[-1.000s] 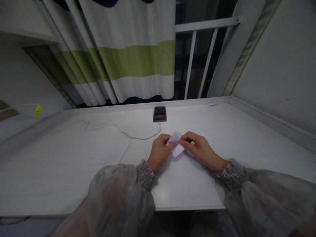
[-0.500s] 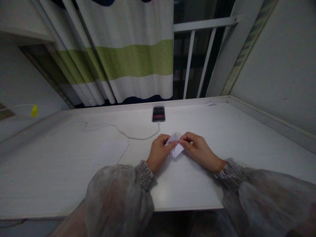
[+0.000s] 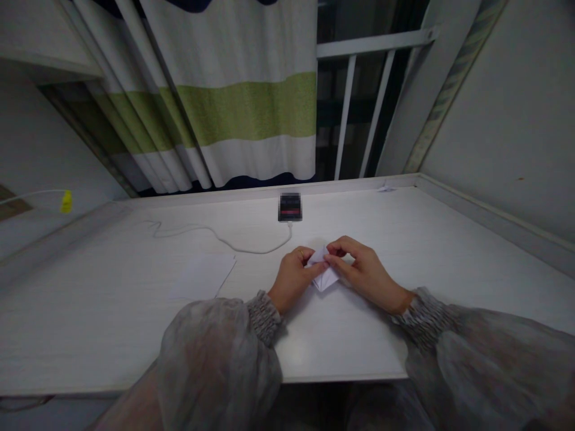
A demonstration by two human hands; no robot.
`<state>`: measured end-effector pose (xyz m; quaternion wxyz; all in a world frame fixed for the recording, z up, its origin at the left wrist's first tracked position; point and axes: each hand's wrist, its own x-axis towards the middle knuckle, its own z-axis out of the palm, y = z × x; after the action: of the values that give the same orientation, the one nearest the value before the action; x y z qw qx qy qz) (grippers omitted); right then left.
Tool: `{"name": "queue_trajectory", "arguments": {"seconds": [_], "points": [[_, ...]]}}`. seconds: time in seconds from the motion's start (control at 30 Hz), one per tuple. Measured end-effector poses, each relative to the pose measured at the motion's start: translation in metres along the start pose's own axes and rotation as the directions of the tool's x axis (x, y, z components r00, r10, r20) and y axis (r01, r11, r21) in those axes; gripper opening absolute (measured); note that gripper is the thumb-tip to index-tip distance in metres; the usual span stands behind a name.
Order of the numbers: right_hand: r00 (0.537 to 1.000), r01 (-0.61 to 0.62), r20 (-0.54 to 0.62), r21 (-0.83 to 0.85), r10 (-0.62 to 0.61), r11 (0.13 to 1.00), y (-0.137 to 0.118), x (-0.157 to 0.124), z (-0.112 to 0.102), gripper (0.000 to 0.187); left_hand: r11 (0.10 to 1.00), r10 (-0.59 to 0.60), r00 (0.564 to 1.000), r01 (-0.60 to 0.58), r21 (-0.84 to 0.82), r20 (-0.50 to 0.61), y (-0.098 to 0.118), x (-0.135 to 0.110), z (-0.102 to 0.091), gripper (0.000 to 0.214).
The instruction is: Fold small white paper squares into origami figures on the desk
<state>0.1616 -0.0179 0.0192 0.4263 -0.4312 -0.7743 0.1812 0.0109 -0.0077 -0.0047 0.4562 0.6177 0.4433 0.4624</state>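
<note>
Folded paper (image 3: 324,276) low on white table (image 3: 112,323), mid-width, short of the near edge. Left hand (image 3: 291,278) and right hand (image 3: 363,269) close together, fingertips of both pinched on it from either side, equally near. Loose sheet (image 3: 203,276) flat well to the left, untouched. Paper itself small, pale, lying between the hands; long axis runs away from the body, lower point toward the person
</note>
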Motion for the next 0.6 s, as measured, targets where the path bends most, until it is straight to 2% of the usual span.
{"name": "queue_trajectory", "arguments": {"seconds": [0.37,0.6], "points": [[0.997,-0.071,-0.008,0.013,0.071,0.997,-0.0005,0.0002,0.001,0.013,0.991,0.005,0.999,-0.011,0.133,0.048,0.0028,-0.0005,-0.0002,0.019],[1.0,-0.012,-0.027,-0.079,0.01,0.997,-0.0052,0.0008,-0.0008,0.011,0.99,-0.03,0.998,0.022,0.14,0.056,0.0058,-0.0003,0.0001,0.016]]}}
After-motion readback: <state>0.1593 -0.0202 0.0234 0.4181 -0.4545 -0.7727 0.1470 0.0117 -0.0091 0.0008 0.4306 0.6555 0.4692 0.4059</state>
